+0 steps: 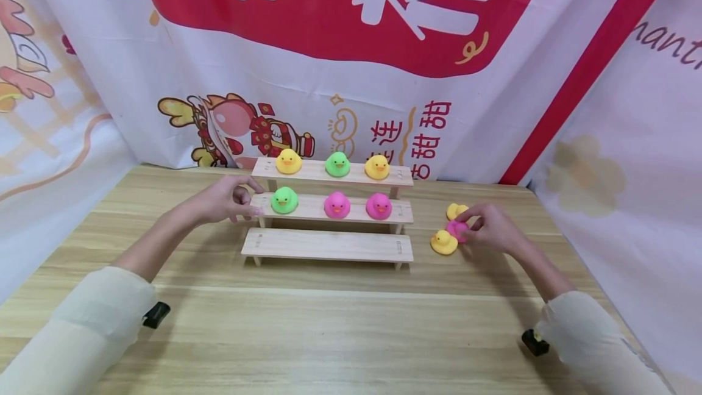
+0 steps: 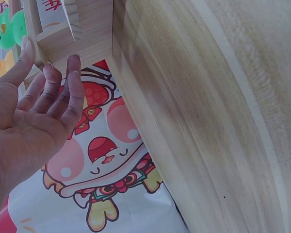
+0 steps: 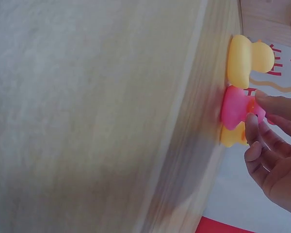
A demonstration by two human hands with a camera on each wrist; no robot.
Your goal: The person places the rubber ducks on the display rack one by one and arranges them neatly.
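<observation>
A three-tier wooden stand (image 1: 329,244) carries rubber ducks on its upper two steps, while its lowest step is bare. My left hand (image 1: 229,199) grips the left end of the middle step between thumb and fingers, beside a green rubber duck (image 1: 284,200). In the left wrist view, the thumb of my left hand (image 2: 34,116) lies on the step's edge with the fingers curled near it. To the right of the stand, my right hand (image 1: 490,229) pinches a pink rubber duck (image 3: 234,109) by its head. Yellow rubber ducks, one nearer (image 1: 443,242) and one farther (image 1: 456,211), flank it.
On the top step sit two yellow ducks (image 1: 288,162) and a green one (image 1: 337,164). Two pink ducks (image 1: 337,205) share the middle step with the green one. A printed cloth (image 1: 307,78) hangs behind the wooden table (image 1: 340,340), with more cloth at both sides.
</observation>
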